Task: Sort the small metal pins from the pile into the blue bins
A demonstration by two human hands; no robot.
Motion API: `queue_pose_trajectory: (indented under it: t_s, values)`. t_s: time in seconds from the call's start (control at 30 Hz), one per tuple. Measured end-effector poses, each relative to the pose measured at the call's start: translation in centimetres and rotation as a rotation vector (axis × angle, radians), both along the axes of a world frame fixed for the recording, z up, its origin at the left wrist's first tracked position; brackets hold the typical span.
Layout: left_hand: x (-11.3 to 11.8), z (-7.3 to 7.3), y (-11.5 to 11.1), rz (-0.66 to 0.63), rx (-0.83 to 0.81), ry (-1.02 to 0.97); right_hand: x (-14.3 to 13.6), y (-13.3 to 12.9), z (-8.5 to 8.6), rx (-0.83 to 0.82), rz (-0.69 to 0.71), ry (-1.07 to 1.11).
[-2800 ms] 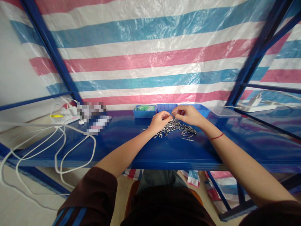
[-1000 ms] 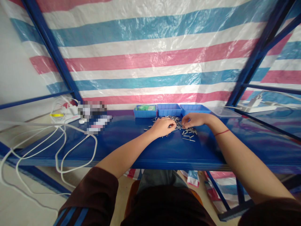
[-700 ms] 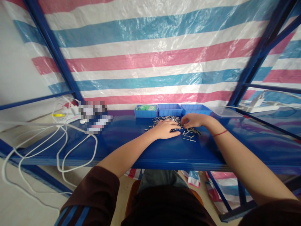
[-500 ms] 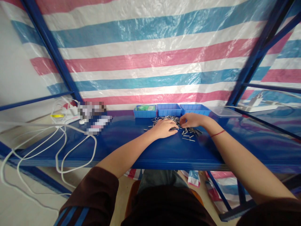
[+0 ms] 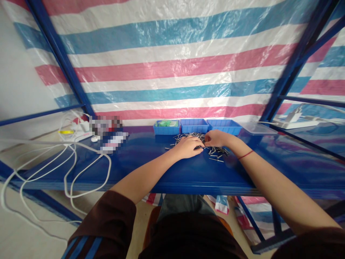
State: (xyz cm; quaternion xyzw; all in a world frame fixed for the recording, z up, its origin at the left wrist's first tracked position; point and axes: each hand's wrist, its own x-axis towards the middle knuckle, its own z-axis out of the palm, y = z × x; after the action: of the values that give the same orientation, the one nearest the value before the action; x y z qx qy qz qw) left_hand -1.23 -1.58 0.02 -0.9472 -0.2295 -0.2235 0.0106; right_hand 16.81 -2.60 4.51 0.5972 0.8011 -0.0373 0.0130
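Observation:
A loose pile of small metal rivets (image 5: 217, 151) with long thin shanks lies on the blue tabletop. My left hand (image 5: 188, 146) rests over the left part of the pile, its fingers curled towards the thumb around a thin metal rivet. Touching or almost touching those fingertips, my right hand (image 5: 215, 138) comes in from the right with thumb and fingers pinched together. Whatever is in that pinch is too small to make out. More rivets lie behind and under both hands, partly hidden.
Behind the pile stand a blue bin (image 5: 166, 128) with green packets, a middle blue bin (image 5: 194, 126) and a right blue bin (image 5: 225, 127). A clear plastic lid (image 5: 258, 128) lies farther right. White cables (image 5: 109, 169) loop over the left table edge. Blue frame posts flank the table.
My right hand has moved slightly left, closer to the left fingertips, and its fingers are drawn together. My left hand has hardly moved.

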Motion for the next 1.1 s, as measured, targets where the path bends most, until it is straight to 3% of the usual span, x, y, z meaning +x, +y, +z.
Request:
queue_pose_trajectory:
  t_s: [0.4,0.6,0.7,0.8,0.93,1.1]
  values:
    - [0.0,-0.1,0.1,-0.009,-0.016,-0.017,-0.8,-0.4,0.2,0.087,-0.035,-0.130]
    - [0.1,0.1,-0.1,0.056,-0.056,-0.060,-0.3,-0.7,0.7,0.145,-0.080,-0.111]
    - [0.1,0.3,0.0,0.140,-0.164,-0.233,0.2,-1.1,1.1,0.272,-0.103,0.035]
    - [0.1,0.6,0.2,0.178,-0.285,-0.434,0.0,-1.7,1.3,0.337,-0.004,0.373]
    - [0.4,1.0,0.2,0.109,-0.396,-0.616,-1.3,-2.0,1.0,0.286,0.127,0.753]
    - [0.6,1.4,-0.1,0.094,-0.405,-0.735,-1.8,-1.8,0.7,0.191,0.107,0.972]
